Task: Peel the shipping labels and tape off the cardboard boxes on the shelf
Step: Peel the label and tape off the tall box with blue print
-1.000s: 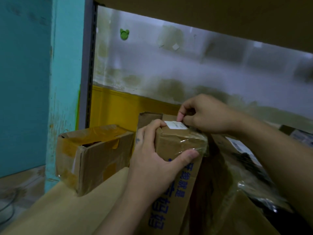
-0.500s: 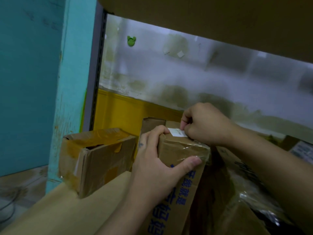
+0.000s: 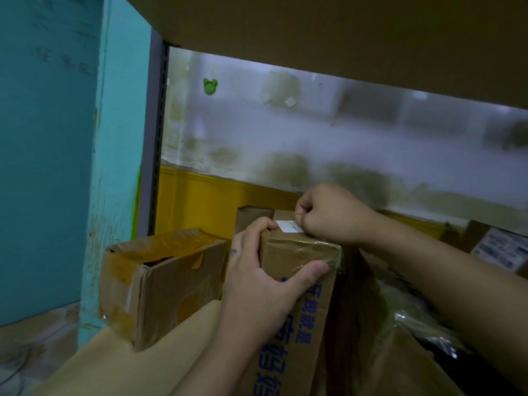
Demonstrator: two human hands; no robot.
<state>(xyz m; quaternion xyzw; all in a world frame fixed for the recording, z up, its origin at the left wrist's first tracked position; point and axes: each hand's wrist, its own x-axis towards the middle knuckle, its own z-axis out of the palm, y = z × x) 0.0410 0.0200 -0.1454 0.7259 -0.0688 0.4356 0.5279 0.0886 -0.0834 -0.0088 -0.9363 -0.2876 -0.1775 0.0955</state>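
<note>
Both forearms are bare, no sleeves showing; the left hand (image 3: 257, 287) bears a small dark mark near the index knuckle.

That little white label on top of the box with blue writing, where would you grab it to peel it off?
Probably by its right edge, coming from the right, where the right hand already pinches at it. The white label lies flat on the box top, so only a lifted edge offers a grip. The left hand braces the box's near left corner, leaving the right side free to pull from.

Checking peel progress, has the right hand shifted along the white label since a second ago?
Yes, slightly. The right hand now covers more of the label, having crept left toward the left hand gripping the box.
</note>
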